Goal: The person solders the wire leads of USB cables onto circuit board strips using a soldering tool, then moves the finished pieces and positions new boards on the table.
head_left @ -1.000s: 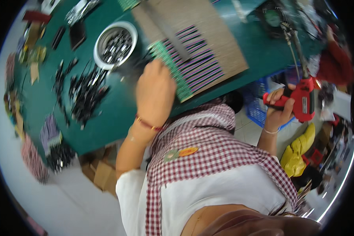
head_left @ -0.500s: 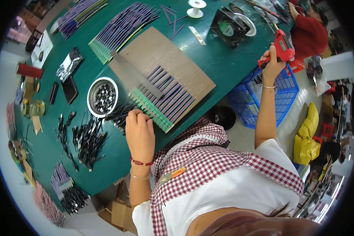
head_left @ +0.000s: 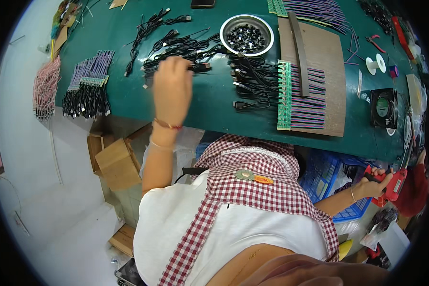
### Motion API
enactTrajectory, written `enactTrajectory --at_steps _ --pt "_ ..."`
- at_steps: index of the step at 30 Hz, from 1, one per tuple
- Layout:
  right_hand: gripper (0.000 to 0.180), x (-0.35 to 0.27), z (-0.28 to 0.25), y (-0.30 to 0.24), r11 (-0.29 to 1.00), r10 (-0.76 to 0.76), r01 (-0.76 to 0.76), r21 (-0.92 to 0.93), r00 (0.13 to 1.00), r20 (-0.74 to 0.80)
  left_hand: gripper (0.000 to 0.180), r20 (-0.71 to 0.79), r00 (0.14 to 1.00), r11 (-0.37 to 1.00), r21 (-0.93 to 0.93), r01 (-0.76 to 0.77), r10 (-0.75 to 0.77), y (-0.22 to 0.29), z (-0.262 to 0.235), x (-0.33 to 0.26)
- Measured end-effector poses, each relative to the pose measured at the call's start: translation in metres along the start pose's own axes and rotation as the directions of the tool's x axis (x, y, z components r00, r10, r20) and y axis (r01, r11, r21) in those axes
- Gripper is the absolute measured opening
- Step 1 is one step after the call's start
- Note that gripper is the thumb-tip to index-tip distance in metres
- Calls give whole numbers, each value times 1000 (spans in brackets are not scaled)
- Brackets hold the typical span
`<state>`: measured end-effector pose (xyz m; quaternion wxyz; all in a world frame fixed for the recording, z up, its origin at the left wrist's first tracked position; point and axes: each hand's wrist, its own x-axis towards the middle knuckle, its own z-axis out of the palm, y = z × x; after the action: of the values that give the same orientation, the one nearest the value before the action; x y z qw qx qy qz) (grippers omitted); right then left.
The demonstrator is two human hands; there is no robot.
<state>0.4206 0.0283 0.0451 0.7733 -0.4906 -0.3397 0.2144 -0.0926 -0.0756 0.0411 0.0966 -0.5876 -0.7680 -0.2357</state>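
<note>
My left hand (head_left: 173,90) reaches over a loose pile of black USB cables (head_left: 176,45), its fingers smeared by motion. Whether it touches or grips a cable cannot be made out. Off to the right, my right hand (head_left: 371,186) is closed round the handle of a red soldering gun (head_left: 394,185), whose long tip points up and away. Between the hands, a strip of green circuit boards (head_left: 284,95) lies on a brown board (head_left: 336,102). Purple and black wires (head_left: 312,117) run right from the strip, and black cables (head_left: 255,78) lie at its left. A flat grey bar (head_left: 298,52) rests across the wires.
A metal bowl (head_left: 222,37) of small black and silver parts stands behind the cables. Finished-looking wire bundles (head_left: 88,83) lie at the left table edge. A fan (head_left: 384,107), a white spool (head_left: 375,64) and a blue basket (head_left: 321,174) are rightward. A co-worker's red sleeve (head_left: 414,195) shows beyond.
My left hand has left the circuit-board strip and moved left to the cable pile. The view has turned left. My right hand still holds the soldering gun, now lower in the picture.
</note>
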Motion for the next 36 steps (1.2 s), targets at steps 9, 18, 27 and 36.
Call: enactTrajectory --at_steps 9,18,27,36 --pt "29 -23 24 -17 987 61 -86 139 982 177 12 52 998 997 -62 -38 41 -56 10 0" --pt "31 -43 42 -24 975 91 -141 174 959 267 13 23 985 984 -58 -170 171 -33 33 22" --pt "34 -62 47 -29 958 132 -211 195 925 356 7 119 977 983 -61 -173 179 -34 39 26" --pt "33 -77 66 -29 940 145 -267 211 876 459 6 115 977 976 -144 -162 179 -49 39 27"
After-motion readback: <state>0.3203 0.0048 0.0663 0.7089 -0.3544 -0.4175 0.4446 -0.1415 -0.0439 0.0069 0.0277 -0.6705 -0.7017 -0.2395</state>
